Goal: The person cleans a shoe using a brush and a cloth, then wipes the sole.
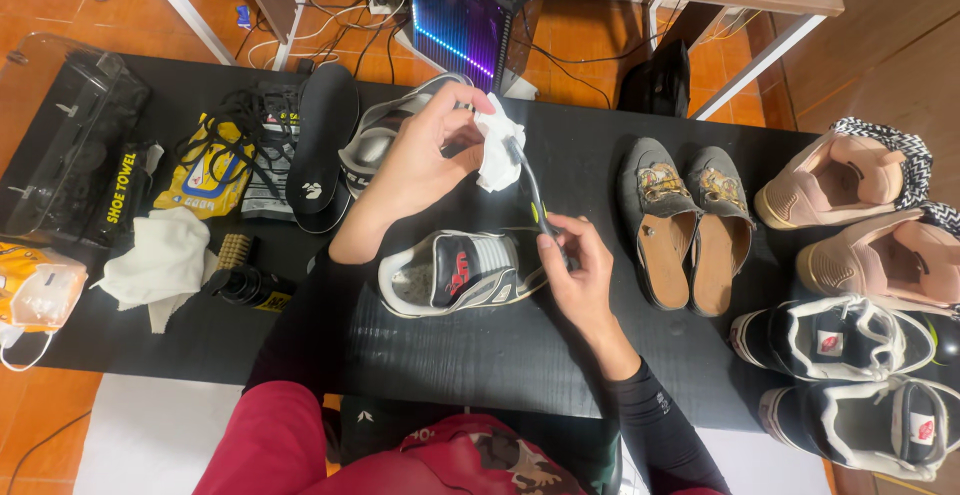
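My left hand (425,160) pinches a crumpled white wipe (497,150) around the head end of a thin dark brush (533,195). My right hand (578,270) grips the brush's handle lower down, just above a white, black and red sneaker (455,273) lying on the black mat (480,355). The brush head is hidden inside the wipe. A second matching sneaker (375,135) lies behind my left hand, partly covered by it.
On the left lie a black insole (322,145), black laces, a yellow packet (205,175), a white cloth (160,260), a small dark bottle (248,285) and a clear box (60,135). Grey slip-ons (685,230), pink shoes (850,180) and black-and-white sneakers (840,340) fill the right.
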